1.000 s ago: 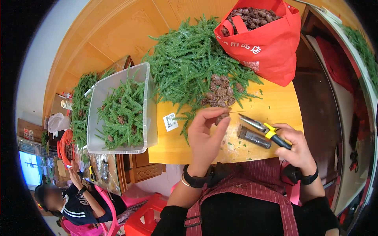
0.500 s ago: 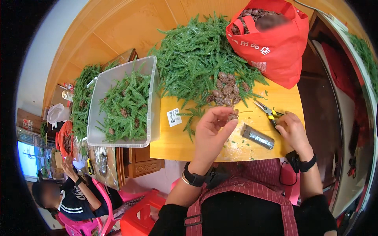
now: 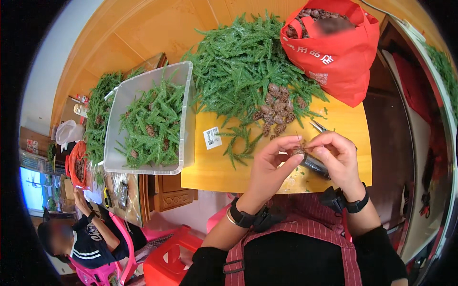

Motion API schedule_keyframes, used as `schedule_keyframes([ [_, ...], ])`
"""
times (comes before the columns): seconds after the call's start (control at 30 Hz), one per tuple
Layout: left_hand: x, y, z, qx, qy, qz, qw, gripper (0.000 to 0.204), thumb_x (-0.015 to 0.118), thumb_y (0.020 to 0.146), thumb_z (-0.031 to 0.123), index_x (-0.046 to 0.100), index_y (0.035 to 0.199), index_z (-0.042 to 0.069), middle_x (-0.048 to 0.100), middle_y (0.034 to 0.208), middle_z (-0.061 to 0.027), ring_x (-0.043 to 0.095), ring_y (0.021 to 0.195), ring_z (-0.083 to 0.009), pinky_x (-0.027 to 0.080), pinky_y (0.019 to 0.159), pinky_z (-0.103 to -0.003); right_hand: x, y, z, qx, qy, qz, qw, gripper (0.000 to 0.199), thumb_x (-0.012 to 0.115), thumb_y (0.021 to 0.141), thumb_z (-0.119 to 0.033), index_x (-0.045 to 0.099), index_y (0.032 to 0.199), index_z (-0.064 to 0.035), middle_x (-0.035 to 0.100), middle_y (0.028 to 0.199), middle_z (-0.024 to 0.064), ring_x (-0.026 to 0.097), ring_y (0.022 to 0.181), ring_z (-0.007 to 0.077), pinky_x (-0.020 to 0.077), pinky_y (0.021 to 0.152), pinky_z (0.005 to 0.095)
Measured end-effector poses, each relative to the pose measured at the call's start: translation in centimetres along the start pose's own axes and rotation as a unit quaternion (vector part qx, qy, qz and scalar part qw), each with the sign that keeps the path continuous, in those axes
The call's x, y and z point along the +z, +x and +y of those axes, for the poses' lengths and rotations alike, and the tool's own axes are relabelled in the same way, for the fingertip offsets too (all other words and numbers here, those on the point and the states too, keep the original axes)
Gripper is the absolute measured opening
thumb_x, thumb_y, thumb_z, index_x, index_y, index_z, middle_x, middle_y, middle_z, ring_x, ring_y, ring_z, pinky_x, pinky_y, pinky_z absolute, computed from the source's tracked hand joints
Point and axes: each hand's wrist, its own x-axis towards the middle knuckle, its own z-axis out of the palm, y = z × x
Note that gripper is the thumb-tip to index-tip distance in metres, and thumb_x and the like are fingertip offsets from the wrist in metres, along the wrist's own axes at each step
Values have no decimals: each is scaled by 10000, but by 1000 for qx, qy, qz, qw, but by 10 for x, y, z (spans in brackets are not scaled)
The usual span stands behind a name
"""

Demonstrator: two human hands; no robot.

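Note:
Above the near part of the yellow table my left hand (image 3: pixel 269 167) pinches a small pine cone (image 3: pixel 299 151) between thumb and fingers. A thin wire (image 3: pixel 297 133) sticks up from the cone. My right hand (image 3: pixel 339 159) meets the left there, its thumb and forefinger closed at the wire. Beneath the hands lies a dark cylinder in clear wrap (image 3: pixel 316 167), partly covered by them. Just beyond are pliers (image 3: pixel 317 126), whose handles the right hand hides. A pile of pine cones (image 3: pixel 276 112) and a loose green sprig (image 3: pixel 238 148) lie farther out.
Artificial fir branches (image 3: pixel 243 66) heap at the back, beside a red bag (image 3: pixel 334 62) full of cones. On the left stands a clear plastic bin (image 3: pixel 187 119) of sprigs with cones. A white label (image 3: pixel 212 138) lies near it. Another person (image 3: pixel 95 238) sits at far left near a red stool (image 3: pixel 167 262).
My right hand has left the pliers and come over to the left hand at the wire. The left hand has shifted slightly right with the pine cone, and the wire now points upward.

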Motion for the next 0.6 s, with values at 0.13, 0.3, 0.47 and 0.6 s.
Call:
schedule_keyframes([
  [0.13, -2, -1, -4, 11, -11, -9, 1000, 349, 588, 760, -67, 500, 1087, 17, 547, 1019, -29, 521, 959, -111, 425, 837, -252, 0, 3, 5, 11, -13, 14, 1000, 74, 512, 814, 1, 527, 882, 25, 568, 809, 63, 551, 737, 110, 443, 715, 230],
  [0.3, -2, -1, -6, 14, -14, 3, 1000, 351, 586, 762, -69, 491, 1088, 21, 543, 1020, -32, 520, 965, -109, 429, 835, -251, 8, 4, 5, 22, 23, 23, 999, 89, 527, 799, -11, 517, 883, 15, 556, 851, 51, 532, 789, 99, 424, 729, 226],
  [0.47, -5, -2, -16, 26, -10, -3, 1000, 363, 580, 767, -66, 484, 1108, 15, 537, 1028, -37, 524, 972, -119, 437, 829, -252, 14, -2, 14, 25, 34, -6, 999, 114, 568, 790, -26, 539, 899, -13, 534, 920, 50, 513, 851, 101, 430, 732, 237],
  [0.6, -4, -3, -2, -27, 65, -61, 996, 383, 571, 772, -63, 483, 1135, 18, 486, 1083, -47, 535, 965, -127, 460, 802, -243, 18, -7, 20, 34, 114, 8, 993, 113, 553, 806, -27, 524, 914, -19, 529, 924, 47, 513, 852, 100, 427, 743, 236],
])
